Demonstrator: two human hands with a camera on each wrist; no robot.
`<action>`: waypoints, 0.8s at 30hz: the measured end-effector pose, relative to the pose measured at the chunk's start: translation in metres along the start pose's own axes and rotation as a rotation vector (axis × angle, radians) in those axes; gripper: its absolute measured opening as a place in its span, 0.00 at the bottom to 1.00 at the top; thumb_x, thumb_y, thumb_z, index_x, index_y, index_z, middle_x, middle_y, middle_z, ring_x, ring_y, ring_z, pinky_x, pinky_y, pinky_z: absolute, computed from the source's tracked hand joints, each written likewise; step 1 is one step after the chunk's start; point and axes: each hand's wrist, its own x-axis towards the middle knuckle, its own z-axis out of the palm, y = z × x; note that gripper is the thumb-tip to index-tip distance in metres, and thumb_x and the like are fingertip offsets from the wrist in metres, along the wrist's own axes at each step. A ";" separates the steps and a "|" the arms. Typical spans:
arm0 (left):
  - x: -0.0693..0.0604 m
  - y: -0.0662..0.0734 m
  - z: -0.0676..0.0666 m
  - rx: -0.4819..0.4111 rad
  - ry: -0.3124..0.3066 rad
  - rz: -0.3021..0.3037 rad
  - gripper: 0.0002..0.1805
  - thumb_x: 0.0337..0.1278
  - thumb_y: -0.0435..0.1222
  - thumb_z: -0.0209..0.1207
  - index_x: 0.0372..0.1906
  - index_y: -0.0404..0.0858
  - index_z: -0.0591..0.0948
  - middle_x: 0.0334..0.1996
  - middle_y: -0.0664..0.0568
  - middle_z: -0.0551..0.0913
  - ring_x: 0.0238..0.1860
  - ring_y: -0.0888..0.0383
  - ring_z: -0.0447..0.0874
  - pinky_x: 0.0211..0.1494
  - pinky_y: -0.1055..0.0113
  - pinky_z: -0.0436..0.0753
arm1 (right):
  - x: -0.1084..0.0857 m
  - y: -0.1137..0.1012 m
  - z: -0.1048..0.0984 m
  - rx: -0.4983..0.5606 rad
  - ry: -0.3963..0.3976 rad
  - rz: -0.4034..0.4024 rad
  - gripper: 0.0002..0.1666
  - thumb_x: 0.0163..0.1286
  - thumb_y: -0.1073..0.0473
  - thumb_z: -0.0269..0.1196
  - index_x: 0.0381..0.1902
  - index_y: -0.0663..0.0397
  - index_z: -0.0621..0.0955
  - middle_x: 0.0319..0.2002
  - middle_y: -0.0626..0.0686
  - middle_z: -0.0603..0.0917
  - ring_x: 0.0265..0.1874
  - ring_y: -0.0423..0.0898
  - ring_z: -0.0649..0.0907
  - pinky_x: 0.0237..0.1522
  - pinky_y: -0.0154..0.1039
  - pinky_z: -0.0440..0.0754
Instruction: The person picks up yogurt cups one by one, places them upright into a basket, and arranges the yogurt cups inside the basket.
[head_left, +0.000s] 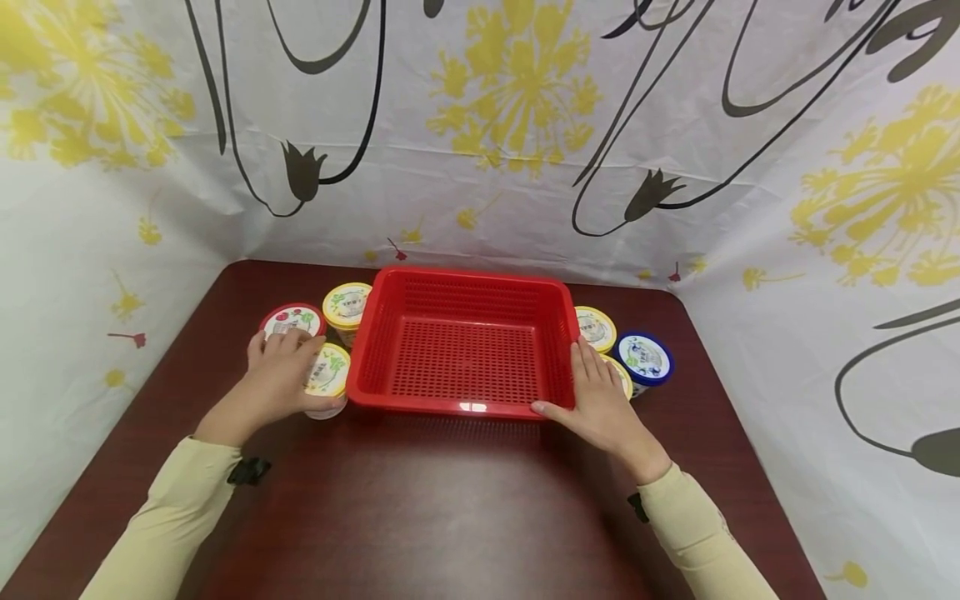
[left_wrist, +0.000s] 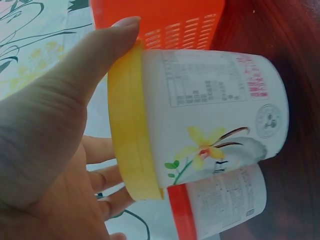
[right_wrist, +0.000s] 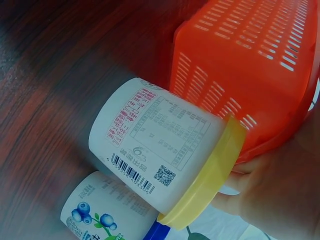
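In the head view my left hand is around a yellow-lidded tub left of the red plastic basket. The left wrist view shows the thumb against the yellow lid, the other fingers across its far side; the white cup bears a vanilla flower picture. My right hand rests at the basket's front right corner, thumb on the front rim, fingers fairly straight along the right side. Beside those fingers stands another yellow-lidded tub, partly hidden by the hand in the head view.
A red-lidded tub and a yellow-lidded tub stand at the left. On the right are a further yellow-lidded tub and a blue-lidded blueberry tub. Patterned cloth borders the dark wooden table.
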 end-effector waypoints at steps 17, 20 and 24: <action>-0.009 -0.003 -0.028 0.051 -0.053 -0.062 0.61 0.31 0.69 0.70 0.68 0.31 0.71 0.58 0.31 0.71 0.59 0.33 0.63 0.65 0.30 0.51 | 0.000 -0.002 -0.001 0.011 0.003 -0.012 0.71 0.58 0.19 0.54 0.79 0.60 0.43 0.81 0.60 0.42 0.80 0.61 0.47 0.75 0.68 0.51; -0.009 -0.003 -0.033 0.054 -0.046 -0.063 0.60 0.31 0.69 0.71 0.67 0.31 0.72 0.57 0.32 0.71 0.58 0.33 0.63 0.64 0.30 0.52 | 0.000 -0.002 -0.002 0.038 -0.013 -0.015 0.71 0.58 0.20 0.55 0.79 0.60 0.42 0.81 0.60 0.41 0.80 0.62 0.46 0.75 0.69 0.51; -0.009 -0.001 -0.040 0.064 -0.023 -0.048 0.58 0.32 0.69 0.70 0.65 0.31 0.74 0.55 0.31 0.71 0.57 0.34 0.64 0.63 0.32 0.52 | -0.001 -0.001 -0.007 0.068 -0.034 -0.014 0.71 0.58 0.21 0.57 0.79 0.62 0.42 0.81 0.61 0.40 0.80 0.62 0.46 0.75 0.69 0.50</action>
